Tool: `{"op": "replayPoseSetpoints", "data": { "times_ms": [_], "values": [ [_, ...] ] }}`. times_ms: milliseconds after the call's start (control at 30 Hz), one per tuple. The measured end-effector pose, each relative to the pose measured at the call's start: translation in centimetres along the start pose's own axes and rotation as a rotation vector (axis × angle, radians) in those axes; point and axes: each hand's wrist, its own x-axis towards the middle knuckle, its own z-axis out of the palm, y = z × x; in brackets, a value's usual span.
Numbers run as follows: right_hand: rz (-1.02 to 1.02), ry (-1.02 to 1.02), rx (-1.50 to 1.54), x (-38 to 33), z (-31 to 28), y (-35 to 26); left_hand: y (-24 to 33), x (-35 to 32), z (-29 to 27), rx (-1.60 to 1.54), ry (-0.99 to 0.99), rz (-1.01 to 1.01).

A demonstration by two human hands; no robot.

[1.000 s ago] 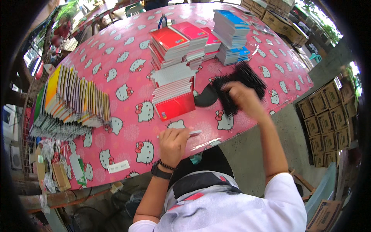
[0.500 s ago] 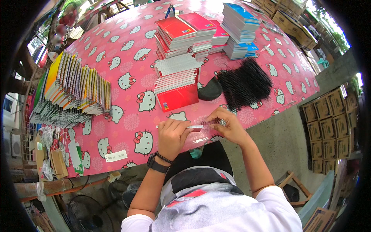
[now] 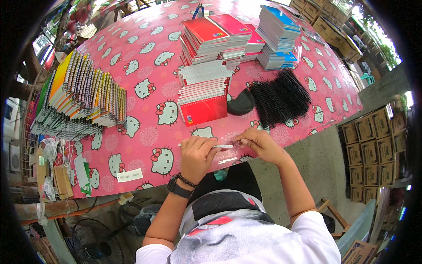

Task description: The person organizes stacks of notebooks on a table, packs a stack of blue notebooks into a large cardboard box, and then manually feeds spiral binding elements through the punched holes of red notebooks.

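The table (image 3: pixel 147 110) fills the scene; at left the bound books (image 3: pixel 88 97) lean in a row and could slide if knocked; at the far side, the red stack (image 3: pixel 204 33) and, right of it, the blue stack (image 3: pixel 279 31) have uneven edges, so a bump could topple either; the near pile (image 3: pixel 202 109) lies fanned beyond the hands, where a stray reach could scatter it; at right, the coil heap (image 3: pixel 281 99) looks matted, so lifting one coil could drag others along.

At the table's near edge the left hand (image 3: pixel 196 152) pinches the pad (image 3: pixel 225 146); the right hand (image 3: pixel 263 145) grasps the coil (image 3: pixel 236 143) at the pad's right end, whether touching I cannot tell; a slack left grip could let sheets shift and snag the coil; too hard a push could bend it.
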Motion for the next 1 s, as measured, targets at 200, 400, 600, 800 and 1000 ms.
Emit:
{"op": "replayPoseSetpoints", "data": {
  "times_ms": [200,400,600,800,1000],
  "values": [
    [0.033,-0.084,0.036,-0.2,-0.4,0.0,0.2,0.0,0.4,-0.001,0.002,-0.004],
    [0.018,-0.035,0.078,0.4,1.0,0.0,-0.4,-0.8,0.0,0.048,0.03,-0.045],
    [0.173,0.01,0.173,-1.1,0.9,-0.8,1.6,-0.2,1.9,0.082,0.026,0.062],
    [0.18,0.017,0.047,1.2,-0.2,0.6,1.2,-1.3,1.4,0.117,-0.036,0.088],
    [0.106,0.376,-0.624,7.3,-0.5,5.4,1.1,-0.8,1.5,0.171,0.01,0.164]
  ]
}}
